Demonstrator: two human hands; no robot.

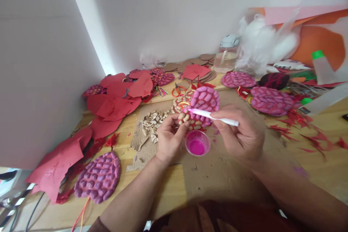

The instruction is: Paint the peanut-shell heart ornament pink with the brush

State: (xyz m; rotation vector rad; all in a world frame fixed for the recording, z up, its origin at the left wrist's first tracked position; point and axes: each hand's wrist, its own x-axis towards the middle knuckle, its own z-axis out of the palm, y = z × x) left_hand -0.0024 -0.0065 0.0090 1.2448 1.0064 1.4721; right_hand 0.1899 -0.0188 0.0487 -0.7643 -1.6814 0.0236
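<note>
My right hand (241, 132) is closed around a white-handled paintbrush (217, 116). Its pink tip touches peanut shells on a red-backed piece (204, 102), where many shells are painted pink and others are bare tan. With my left hand (172, 134), I pinch the lower left edge of this piece between thumb and fingers. Just below it, a small clear cup (197, 143) holds bright pink paint. Bare peanut shells also show at the piece's left side; whether they belong to one piece or two, I cannot tell.
Broken shells (153, 123) lie on cardboard (212, 177). Red paper cutouts (112, 101) and a purple shell-covered piece (99, 175) occupy the left. Orange-handled pliers (178, 90) lie behind. Painted pieces (272, 99), a water jar (225, 58) and a plastic bag (261, 43) are at right.
</note>
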